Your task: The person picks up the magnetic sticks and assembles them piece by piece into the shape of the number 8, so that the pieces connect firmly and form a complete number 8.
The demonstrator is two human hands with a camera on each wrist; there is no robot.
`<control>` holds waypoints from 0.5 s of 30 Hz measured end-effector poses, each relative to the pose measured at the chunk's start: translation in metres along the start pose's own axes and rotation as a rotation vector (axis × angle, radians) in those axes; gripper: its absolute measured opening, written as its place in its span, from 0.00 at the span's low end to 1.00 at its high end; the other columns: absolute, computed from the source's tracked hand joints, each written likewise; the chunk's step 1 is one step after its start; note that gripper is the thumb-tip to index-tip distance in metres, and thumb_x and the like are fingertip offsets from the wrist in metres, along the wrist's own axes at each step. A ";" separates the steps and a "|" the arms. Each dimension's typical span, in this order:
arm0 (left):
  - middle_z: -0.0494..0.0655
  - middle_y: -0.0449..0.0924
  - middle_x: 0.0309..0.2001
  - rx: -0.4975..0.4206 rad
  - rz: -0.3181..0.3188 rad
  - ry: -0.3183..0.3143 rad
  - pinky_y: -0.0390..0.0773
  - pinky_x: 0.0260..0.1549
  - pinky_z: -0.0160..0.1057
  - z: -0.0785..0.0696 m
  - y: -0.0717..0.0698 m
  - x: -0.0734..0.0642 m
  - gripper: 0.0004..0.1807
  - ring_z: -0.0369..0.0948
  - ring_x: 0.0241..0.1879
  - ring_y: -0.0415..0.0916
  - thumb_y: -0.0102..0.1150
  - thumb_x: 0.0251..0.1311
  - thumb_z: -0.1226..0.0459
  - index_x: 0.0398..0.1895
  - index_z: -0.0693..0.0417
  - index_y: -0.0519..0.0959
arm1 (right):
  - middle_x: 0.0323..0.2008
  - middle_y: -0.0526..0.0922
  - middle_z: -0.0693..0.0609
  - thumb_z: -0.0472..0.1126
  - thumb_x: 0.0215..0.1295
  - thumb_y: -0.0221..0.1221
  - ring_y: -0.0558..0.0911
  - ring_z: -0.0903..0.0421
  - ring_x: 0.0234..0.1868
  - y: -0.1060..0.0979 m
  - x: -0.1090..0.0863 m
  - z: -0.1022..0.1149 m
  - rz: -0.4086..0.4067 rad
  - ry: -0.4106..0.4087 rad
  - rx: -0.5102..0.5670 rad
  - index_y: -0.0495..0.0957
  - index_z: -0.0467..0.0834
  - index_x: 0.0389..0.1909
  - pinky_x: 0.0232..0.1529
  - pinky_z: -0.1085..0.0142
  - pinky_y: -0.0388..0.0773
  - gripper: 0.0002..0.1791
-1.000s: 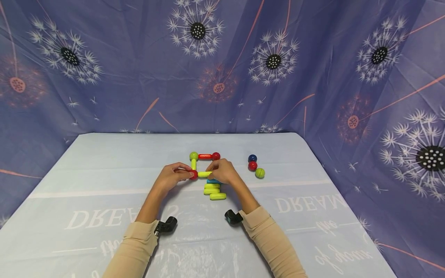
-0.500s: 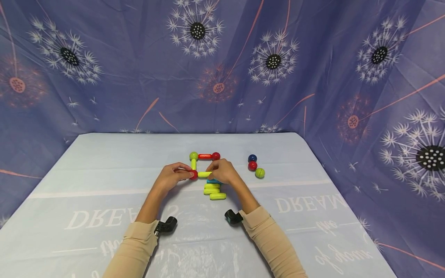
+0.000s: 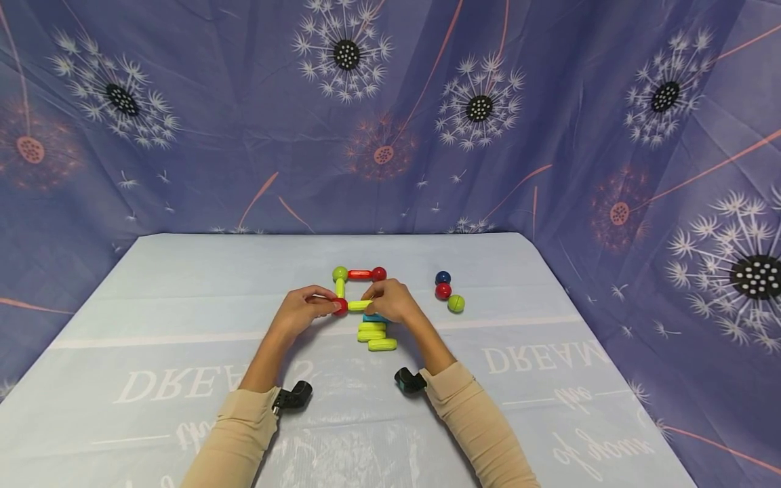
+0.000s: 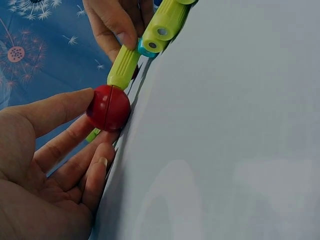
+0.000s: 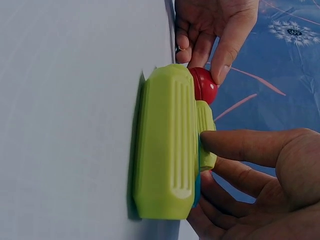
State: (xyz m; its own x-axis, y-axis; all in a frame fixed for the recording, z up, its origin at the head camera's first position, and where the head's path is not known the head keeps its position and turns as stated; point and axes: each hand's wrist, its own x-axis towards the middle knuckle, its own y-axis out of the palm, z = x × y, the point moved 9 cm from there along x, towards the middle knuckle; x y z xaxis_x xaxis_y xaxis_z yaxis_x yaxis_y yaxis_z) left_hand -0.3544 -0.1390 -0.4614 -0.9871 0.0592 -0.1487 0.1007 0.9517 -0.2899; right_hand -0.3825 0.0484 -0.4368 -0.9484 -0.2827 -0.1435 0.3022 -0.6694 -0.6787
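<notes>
Red ball [image 4: 111,107], pinched between thumb and fingers of the left hand [image 3: 305,310], well in from both side edges of the worktop [image 3: 244,268] and toward the far edge. Touching it end-on: a yellow-green rod [image 4: 124,70], pinched between thumb and fingers of the right hand [image 3: 393,301]. Hardly any change over the last second: same grips, loose pieces unmoved. Probably a steadying of the join, with no visible gain for the work in hand.

Running on toward the far edge: a second rod [image 3: 339,289], a green ball [image 3: 339,273], then a red rod [image 3: 360,274] to a far red ball [image 3: 379,274]. Just nearer: a blue rod [image 3: 374,318], partly covered, and three spare rods [image 3: 382,345]. Toward the far right corner: three loose balls [image 3: 443,291].
</notes>
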 end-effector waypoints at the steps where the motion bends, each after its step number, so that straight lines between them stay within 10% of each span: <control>1: 0.49 0.89 0.44 0.002 -0.007 -0.003 0.72 0.48 0.42 0.000 0.000 0.000 0.20 0.41 0.45 0.82 0.73 0.59 0.57 0.51 0.57 0.83 | 0.40 0.84 0.49 0.37 0.58 0.70 0.78 0.52 0.42 0.000 0.000 -0.001 -0.002 0.001 0.005 0.88 0.45 0.42 0.46 0.59 0.76 0.10; 15: 0.50 0.89 0.47 0.011 -0.039 -0.036 0.72 0.51 0.44 0.004 0.000 0.000 0.19 0.45 0.49 0.82 0.71 0.60 0.56 0.51 0.54 0.84 | 0.44 0.84 0.48 0.36 0.58 0.70 0.79 0.51 0.46 -0.001 0.003 -0.005 -0.016 0.013 0.031 0.86 0.44 0.46 0.52 0.56 0.77 0.14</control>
State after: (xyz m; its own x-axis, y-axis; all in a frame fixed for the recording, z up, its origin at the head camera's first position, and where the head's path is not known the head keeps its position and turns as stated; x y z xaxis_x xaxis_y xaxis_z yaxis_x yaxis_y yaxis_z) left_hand -0.3540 -0.1403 -0.4651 -0.9852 0.0112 -0.1710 0.0639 0.9498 -0.3061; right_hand -0.3860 0.0511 -0.4401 -0.9541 -0.2634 -0.1424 0.2900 -0.6947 -0.6583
